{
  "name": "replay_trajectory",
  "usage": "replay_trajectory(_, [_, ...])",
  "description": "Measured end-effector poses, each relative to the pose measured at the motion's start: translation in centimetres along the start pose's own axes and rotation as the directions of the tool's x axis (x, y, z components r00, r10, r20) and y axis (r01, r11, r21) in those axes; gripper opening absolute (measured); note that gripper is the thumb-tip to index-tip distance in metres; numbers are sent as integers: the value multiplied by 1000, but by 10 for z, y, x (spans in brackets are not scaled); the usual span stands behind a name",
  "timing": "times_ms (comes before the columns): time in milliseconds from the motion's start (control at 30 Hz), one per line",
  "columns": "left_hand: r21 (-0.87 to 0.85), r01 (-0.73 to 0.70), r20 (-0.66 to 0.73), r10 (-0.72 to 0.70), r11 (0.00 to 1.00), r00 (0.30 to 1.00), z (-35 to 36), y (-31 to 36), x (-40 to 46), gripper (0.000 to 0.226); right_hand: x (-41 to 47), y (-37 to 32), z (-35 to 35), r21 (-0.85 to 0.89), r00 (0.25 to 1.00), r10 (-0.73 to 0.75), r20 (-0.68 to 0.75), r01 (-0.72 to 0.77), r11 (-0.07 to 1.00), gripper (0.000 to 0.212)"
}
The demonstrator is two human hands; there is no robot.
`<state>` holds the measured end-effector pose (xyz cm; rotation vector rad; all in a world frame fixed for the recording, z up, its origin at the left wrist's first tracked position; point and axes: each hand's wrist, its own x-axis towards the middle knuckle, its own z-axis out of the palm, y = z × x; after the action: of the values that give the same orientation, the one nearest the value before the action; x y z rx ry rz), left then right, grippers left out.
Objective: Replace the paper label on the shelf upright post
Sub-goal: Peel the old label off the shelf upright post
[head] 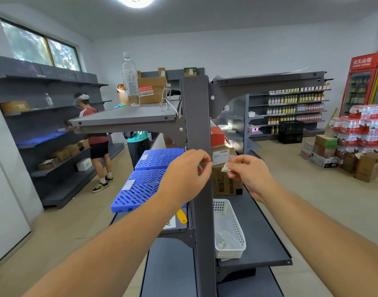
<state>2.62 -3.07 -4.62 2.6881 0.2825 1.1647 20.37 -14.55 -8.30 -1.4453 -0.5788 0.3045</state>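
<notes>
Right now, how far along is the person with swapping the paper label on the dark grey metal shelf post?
Partway, it seems. No label shows on the dark grey metal upright post near the hands, so the old one looks removed. The right hand pinches a crumpled white scrap of paper; the left hand pinches at the post's edge, though what it holds is unclear. Left: sticking a fresh label on, perhaps dropping the scrap in the white plastic basket.

Both hands pinch paper scraps (224, 168) at the upright post (197, 116).

A white basket (230, 230) and a cardboard box (225, 181) sit on the grey shelf (263, 230)
</notes>
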Motion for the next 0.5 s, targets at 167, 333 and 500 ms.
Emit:
replay_trajectory(167, [-5, 40, 2, -40, 999, 999, -3, -22, -12, 14, 14, 42, -9, -397, 994, -11, -107, -33, 917, 11])
replay_trajectory(333, [20, 83, 19, -84, 996, 996, -6, -40, -20, 16, 26, 70, 1, -613, 999, -23, -41, -7, 790, 17])
replay_trajectory(500, [44, 125, 18, -126, 991, 992, -7, -58, -30, 15, 36, 88, 7, -715, 999, -19, 42, 43, 698, 16])
